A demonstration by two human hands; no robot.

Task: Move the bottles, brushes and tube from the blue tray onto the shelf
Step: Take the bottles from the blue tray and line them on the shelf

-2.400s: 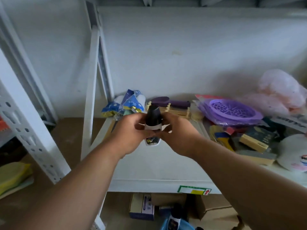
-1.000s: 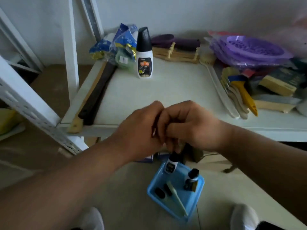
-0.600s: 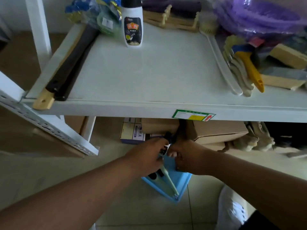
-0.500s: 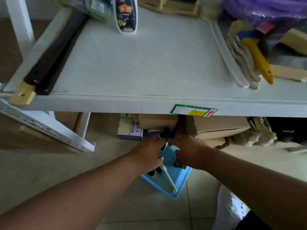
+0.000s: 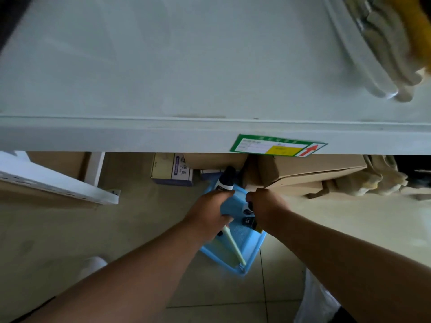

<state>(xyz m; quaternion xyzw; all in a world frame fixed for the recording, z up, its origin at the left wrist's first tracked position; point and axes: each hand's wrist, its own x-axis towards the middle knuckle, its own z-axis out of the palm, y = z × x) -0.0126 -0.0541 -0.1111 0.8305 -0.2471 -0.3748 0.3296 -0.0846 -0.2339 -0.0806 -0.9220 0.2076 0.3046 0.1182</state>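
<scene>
The blue tray (image 5: 248,249) lies on the floor below the white shelf (image 5: 186,66). My left hand (image 5: 207,214) is shut on a white bottle with a black cap (image 5: 226,179), which sticks up above the tray's far end. My right hand (image 5: 265,205) is curled over the top of a small dark bottle (image 5: 248,219) that stands in the tray. A pale green brush handle (image 5: 233,245) lies lengthwise in the tray, partly under my left hand. Anything else in the tray is hidden by my hands.
Cardboard boxes (image 5: 303,170) and a small printed box (image 5: 172,169) sit under the shelf behind the tray. A green and yellow label (image 5: 277,148) marks the shelf's front edge. Brushes (image 5: 384,50) lie at the shelf's right end. A perforated shelf upright (image 5: 58,183) stands at left.
A first bottle was left standing on the shelf. Both hands dropped below the shelf edge to the tray, the view tilted down, and my left hand closed on a second bottle.
</scene>
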